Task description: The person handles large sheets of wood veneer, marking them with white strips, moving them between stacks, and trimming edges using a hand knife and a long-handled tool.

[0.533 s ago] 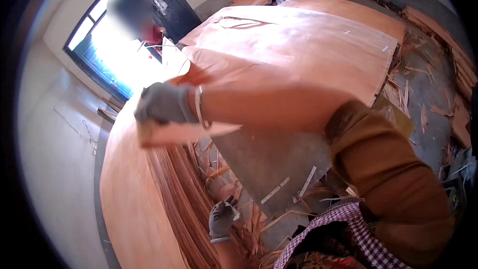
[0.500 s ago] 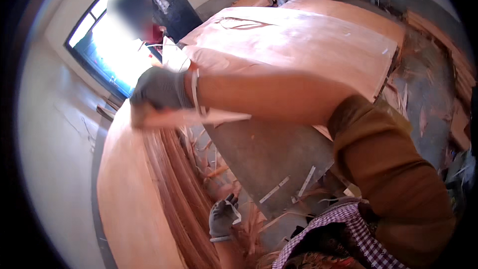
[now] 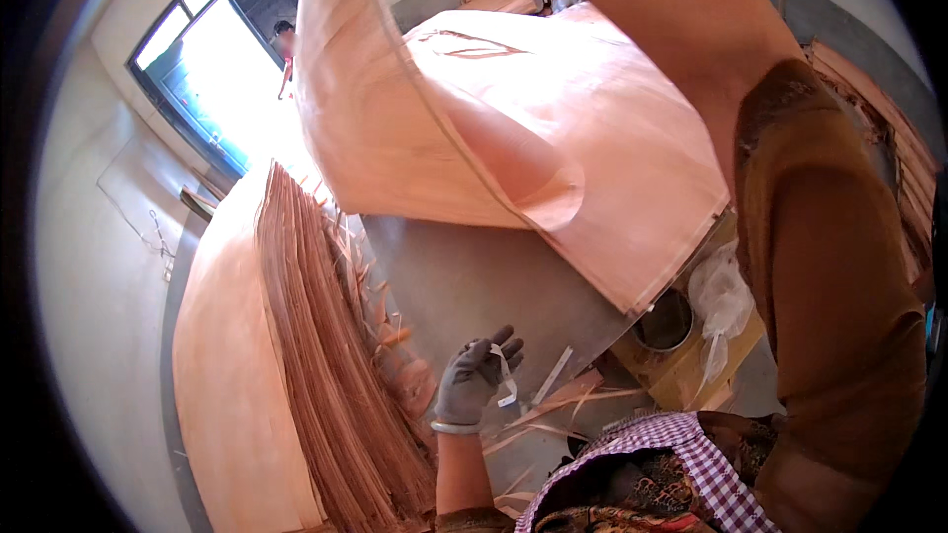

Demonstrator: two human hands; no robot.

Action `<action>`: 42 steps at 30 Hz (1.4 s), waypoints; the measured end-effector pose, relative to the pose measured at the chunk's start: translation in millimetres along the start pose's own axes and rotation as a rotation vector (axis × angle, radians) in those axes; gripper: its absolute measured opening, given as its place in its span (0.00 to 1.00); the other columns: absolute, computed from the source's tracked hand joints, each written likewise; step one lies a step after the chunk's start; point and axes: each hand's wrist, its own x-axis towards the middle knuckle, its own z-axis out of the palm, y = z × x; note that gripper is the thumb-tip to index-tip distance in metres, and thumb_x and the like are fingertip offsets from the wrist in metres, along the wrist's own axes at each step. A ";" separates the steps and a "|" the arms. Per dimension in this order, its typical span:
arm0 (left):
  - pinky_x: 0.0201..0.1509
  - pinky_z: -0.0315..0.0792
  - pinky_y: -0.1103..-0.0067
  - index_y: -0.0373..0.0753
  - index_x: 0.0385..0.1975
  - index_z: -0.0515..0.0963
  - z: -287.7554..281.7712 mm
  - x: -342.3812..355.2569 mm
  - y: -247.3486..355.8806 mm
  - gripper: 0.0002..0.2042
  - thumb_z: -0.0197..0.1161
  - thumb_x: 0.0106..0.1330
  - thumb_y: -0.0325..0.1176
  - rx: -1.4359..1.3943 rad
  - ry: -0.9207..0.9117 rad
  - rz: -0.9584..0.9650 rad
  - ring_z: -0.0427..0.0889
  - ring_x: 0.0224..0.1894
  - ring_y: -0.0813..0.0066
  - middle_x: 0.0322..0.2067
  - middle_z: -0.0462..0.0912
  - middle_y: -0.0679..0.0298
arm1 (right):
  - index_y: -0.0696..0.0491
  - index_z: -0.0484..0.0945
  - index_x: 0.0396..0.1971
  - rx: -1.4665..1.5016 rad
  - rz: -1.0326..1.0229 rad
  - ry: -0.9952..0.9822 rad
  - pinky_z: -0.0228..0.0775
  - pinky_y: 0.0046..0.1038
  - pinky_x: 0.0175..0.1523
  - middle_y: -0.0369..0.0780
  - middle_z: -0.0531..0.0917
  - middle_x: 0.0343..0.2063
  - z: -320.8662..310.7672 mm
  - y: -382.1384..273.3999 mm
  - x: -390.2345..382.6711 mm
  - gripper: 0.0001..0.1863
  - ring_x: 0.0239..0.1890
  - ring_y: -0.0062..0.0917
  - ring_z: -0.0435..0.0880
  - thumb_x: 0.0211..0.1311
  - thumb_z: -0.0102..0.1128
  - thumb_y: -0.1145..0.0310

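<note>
My left hand (image 3: 468,385), in a grey glove, is over the near edge of a grey board (image 3: 434,266). A narrow white strip (image 3: 507,380), like a piece of tape, hangs from its curled fingers. My right arm (image 3: 681,30) reaches up across the view, and its hand is beyond the top edge. A thin wood veneer sheet (image 3: 365,128) stands raised and curling, blurred by motion; what holds its upper end is out of sight. Under and behind it, more pale veneer (image 3: 632,168) lies spread, its near corner overhanging the board.
At left stands a tall stack of veneer sheets (image 3: 222,375) with ragged brown edges. Scraps (image 3: 405,375) litter the floor. A round tin (image 3: 664,321) and a clear plastic bag (image 3: 719,296) sit under the right corner. Another person (image 3: 284,44) is near the bright doorway.
My right hand has gone from the far left, up and out of view. A veneer sheet has lifted and curled. My left hand has moved slightly up and right.
</note>
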 end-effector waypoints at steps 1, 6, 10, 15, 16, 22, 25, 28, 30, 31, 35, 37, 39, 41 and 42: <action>0.61 0.60 0.55 0.35 0.39 0.76 14.1 8.5 -10.2 0.12 0.53 0.64 0.37 -0.012 0.014 -0.016 0.67 0.56 0.48 0.57 0.64 0.48 | 0.54 0.72 0.26 -0.137 -0.164 0.116 0.67 0.34 0.30 0.46 0.74 0.18 -18.6 28.4 -10.8 0.14 0.21 0.32 0.76 0.64 0.46 0.60; 0.62 0.56 0.54 0.37 0.38 0.75 73.6 81.5 -60.4 0.12 0.53 0.64 0.38 -0.199 -0.070 -0.078 0.63 0.58 0.48 0.58 0.63 0.49 | 0.49 0.71 0.23 1.446 0.554 -0.185 0.61 0.17 0.22 0.33 0.69 0.14 -141.8 158.4 -102.9 0.10 0.16 0.17 0.66 0.63 0.45 0.67; 0.65 0.50 0.54 0.39 0.43 0.74 97.1 136.5 -111.9 0.14 0.51 0.65 0.41 -0.449 -0.063 -0.287 0.61 0.60 0.54 0.59 0.60 0.52 | 0.49 0.72 0.19 1.165 0.815 -0.084 0.59 0.14 0.21 0.30 0.69 0.14 -204.8 201.7 -231.2 0.13 0.16 0.13 0.66 0.63 0.49 0.62; 0.66 0.52 0.59 0.42 0.43 0.75 124.2 192.3 -161.6 0.12 0.48 0.67 0.39 -0.224 -0.034 -0.065 0.57 0.62 0.53 0.61 0.59 0.54 | 0.51 0.75 0.23 0.947 1.124 -0.145 0.60 0.14 0.19 0.29 0.72 0.14 -267.4 243.4 -308.6 0.13 0.14 0.13 0.67 0.63 0.50 0.60; 0.66 0.52 0.59 0.40 0.43 0.75 126.8 194.9 -165.3 0.12 0.48 0.67 0.38 -0.186 -0.041 -0.032 0.58 0.62 0.53 0.61 0.60 0.54 | 0.52 0.75 0.24 0.807 1.215 -0.160 0.60 0.14 0.19 0.29 0.73 0.14 -283.4 257.6 -325.6 0.13 0.13 0.13 0.67 0.63 0.51 0.59; 0.65 0.55 0.60 0.31 0.41 0.74 131.1 135.9 -147.1 0.13 0.48 0.67 0.34 -0.209 0.150 0.051 0.61 0.61 0.54 0.60 0.61 0.49 | 0.56 0.76 0.42 1.010 1.338 0.217 0.70 0.19 0.39 0.34 0.80 0.33 -322.3 338.3 -521.3 0.14 0.32 0.16 0.75 0.63 0.52 0.62; 0.64 0.58 0.61 0.29 0.44 0.71 128.0 89.0 -127.7 0.15 0.49 0.67 0.34 -0.191 0.255 0.146 0.63 0.60 0.53 0.60 0.60 0.47 | 0.59 0.75 0.40 1.349 1.180 0.118 0.70 0.25 0.44 0.37 0.79 0.34 -316.4 258.2 -614.8 0.11 0.36 0.21 0.75 0.59 0.50 0.72; 0.63 0.60 0.60 0.27 0.46 0.69 118.4 63.5 -117.6 0.16 0.50 0.66 0.34 -0.277 0.294 0.192 0.64 0.59 0.52 0.60 0.60 0.46 | 0.55 0.74 0.44 0.430 1.058 -0.611 0.65 0.28 0.50 0.42 0.77 0.40 -278.2 103.7 -648.1 0.17 0.45 0.28 0.72 0.53 0.56 0.70; 0.62 0.61 0.59 0.28 0.46 0.70 111.4 56.5 -117.7 0.15 0.50 0.66 0.34 -0.299 0.293 0.203 0.65 0.59 0.52 0.59 0.61 0.46 | 0.49 0.71 0.52 0.285 1.168 -0.687 0.56 0.37 0.59 0.49 0.72 0.50 -232.0 21.4 -637.5 0.28 0.57 0.38 0.66 0.50 0.61 0.57; 0.62 0.61 0.59 0.28 0.46 0.70 108.2 53.7 -118.3 0.15 0.49 0.66 0.34 -0.282 0.292 0.208 0.65 0.59 0.53 0.59 0.61 0.47 | 0.48 0.70 0.54 -0.203 0.771 -0.808 0.51 0.43 0.61 0.50 0.69 0.53 -210.0 -6.1 -629.0 0.32 0.60 0.41 0.61 0.49 0.62 0.50; 0.63 0.60 0.59 0.31 0.44 0.72 105.1 30.4 -108.0 0.13 0.50 0.66 0.33 -0.020 0.281 0.322 0.65 0.60 0.53 0.59 0.62 0.46 | 0.47 0.67 0.55 -0.293 1.026 -0.931 0.44 0.44 0.63 0.46 0.67 0.56 -144.2 -21.5 -600.1 0.35 0.63 0.43 0.56 0.50 0.54 0.42; 0.64 0.58 0.59 0.33 0.41 0.74 110.8 7.9 -90.2 0.11 0.51 0.66 0.32 0.167 0.309 0.472 0.63 0.61 0.55 0.59 0.62 0.46 | 0.48 0.66 0.56 -0.182 0.959 -0.763 0.47 0.43 0.63 0.44 0.68 0.56 -124.9 -11.5 -590.1 0.31 0.61 0.42 0.59 0.55 0.49 0.47; 0.61 0.63 0.62 0.32 0.39 0.73 120.4 -13.9 -77.0 0.10 0.53 0.65 0.31 0.460 0.425 0.662 0.67 0.58 0.54 0.57 0.65 0.45 | 0.53 0.68 0.53 -0.152 0.654 -0.689 0.52 0.40 0.61 0.45 0.69 0.56 -119.3 -1.2 -573.6 0.28 0.57 0.39 0.65 0.56 0.49 0.52; 0.58 0.67 0.66 0.31 0.34 0.74 134.4 -31.5 -70.0 0.08 0.57 0.62 0.30 0.737 0.530 0.806 0.69 0.57 0.53 0.56 0.65 0.46 | 0.55 0.69 0.51 -0.039 0.609 -0.692 0.58 0.38 0.57 0.46 0.72 0.52 -121.0 4.7 -544.4 0.26 0.52 0.40 0.70 0.57 0.49 0.54; 0.57 0.68 0.66 0.31 0.33 0.74 142.6 -36.3 -71.8 0.07 0.57 0.62 0.29 0.625 0.456 0.766 0.69 0.57 0.53 0.56 0.66 0.46 | 0.55 0.71 0.50 0.025 0.647 -0.734 0.60 0.37 0.55 0.47 0.74 0.49 -123.9 9.2 -523.1 0.25 0.49 0.40 0.73 0.57 0.48 0.54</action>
